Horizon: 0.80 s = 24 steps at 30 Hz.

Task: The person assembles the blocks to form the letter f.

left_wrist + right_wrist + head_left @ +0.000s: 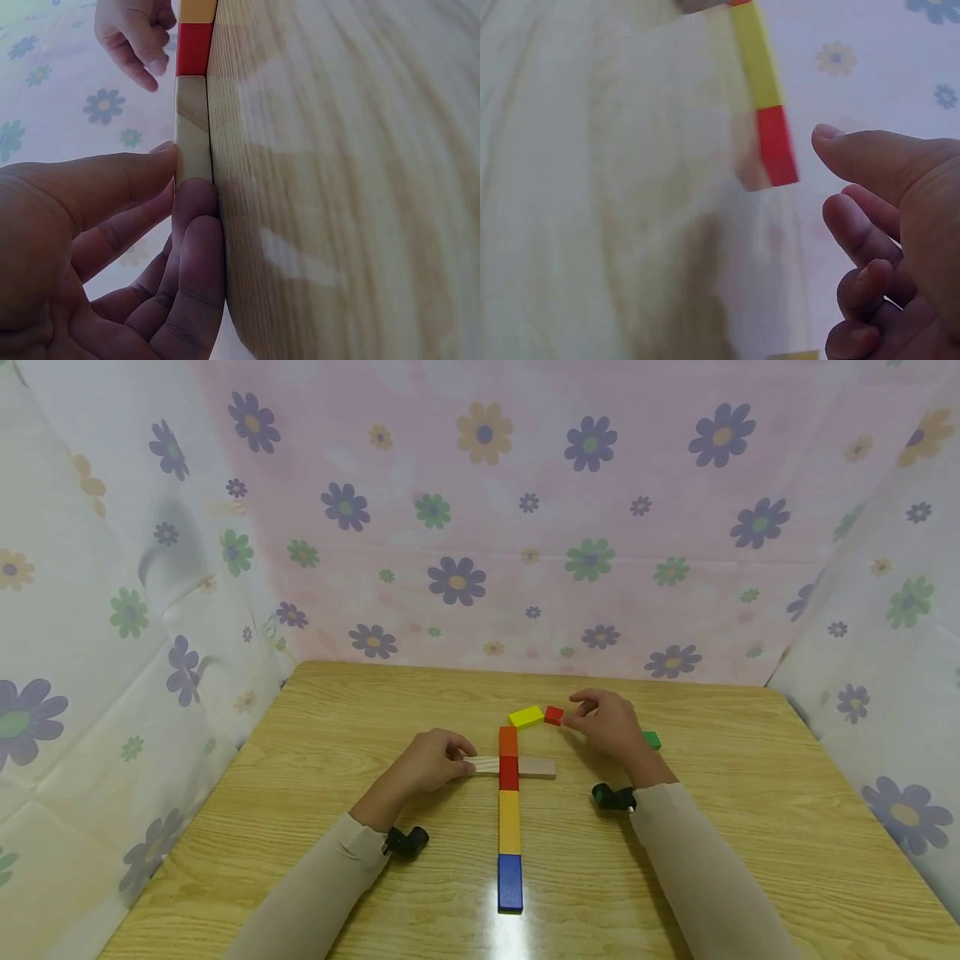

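Note:
My left hand (435, 761) pinches the outer end of a plain wooden block (193, 131) between thumb and fingers, low on the table. That block meets the left side of a red block (508, 774), which stands in a column with an orange block (507, 741) above it and a yellow block (509, 822) and blue block (510, 882) below. Another plain block (537, 768) extends to the right. My right hand (606, 724) hovers with loosely bent fingers, holding nothing, beside a small red block (778, 146). This adjoins a bright yellow block (757, 60) angled off the column's top.
A green block (652, 741) lies behind my right wrist, partly hidden by it. Black wrist cameras (407, 842) jut inward from both sleeves. Flowered cloth (525, 527) walls in the wood-grain table (337, 710) at the back and sides.

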Available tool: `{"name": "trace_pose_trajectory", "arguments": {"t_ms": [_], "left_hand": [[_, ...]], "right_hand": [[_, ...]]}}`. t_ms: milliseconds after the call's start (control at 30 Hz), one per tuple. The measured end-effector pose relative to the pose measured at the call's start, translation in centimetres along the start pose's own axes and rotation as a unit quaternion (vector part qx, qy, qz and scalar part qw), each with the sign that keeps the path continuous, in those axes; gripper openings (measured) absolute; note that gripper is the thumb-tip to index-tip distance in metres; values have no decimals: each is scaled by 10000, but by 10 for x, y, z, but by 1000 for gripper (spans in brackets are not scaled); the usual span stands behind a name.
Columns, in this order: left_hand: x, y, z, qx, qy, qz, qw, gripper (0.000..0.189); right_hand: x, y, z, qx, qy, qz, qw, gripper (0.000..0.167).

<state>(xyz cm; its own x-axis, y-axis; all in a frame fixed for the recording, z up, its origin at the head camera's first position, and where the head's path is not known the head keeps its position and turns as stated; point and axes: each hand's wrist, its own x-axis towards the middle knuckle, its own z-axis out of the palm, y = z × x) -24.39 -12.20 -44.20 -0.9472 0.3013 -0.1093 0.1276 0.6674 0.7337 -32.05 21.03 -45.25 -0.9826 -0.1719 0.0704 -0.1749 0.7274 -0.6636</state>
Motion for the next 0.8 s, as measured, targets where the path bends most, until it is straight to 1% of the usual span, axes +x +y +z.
{"name": "trace_pose_trajectory", "arguments": {"t_ms": [167,333,500,600,800], "left_hand": [[-1,0,0,-56,-3,33,10000,21],[-1,-2,-2,-10,10,55,10000,21],[-2,-5,-4,44,37,85,9999,21],[-2,-5,-4,58,47,88,9999,20],[0,-4,-1,130,5,162,9998,20]], "right_hand": [[-4,1,-14,-102,195,14,9998,51],[-10,7,-25,-48,243,40,9997,52],[-16,17,-32,46,426,64,9991,53],[-19,24,-34,138,502,185,9985,55],[-27,41,-42,396,512,583,9962,61]]}}
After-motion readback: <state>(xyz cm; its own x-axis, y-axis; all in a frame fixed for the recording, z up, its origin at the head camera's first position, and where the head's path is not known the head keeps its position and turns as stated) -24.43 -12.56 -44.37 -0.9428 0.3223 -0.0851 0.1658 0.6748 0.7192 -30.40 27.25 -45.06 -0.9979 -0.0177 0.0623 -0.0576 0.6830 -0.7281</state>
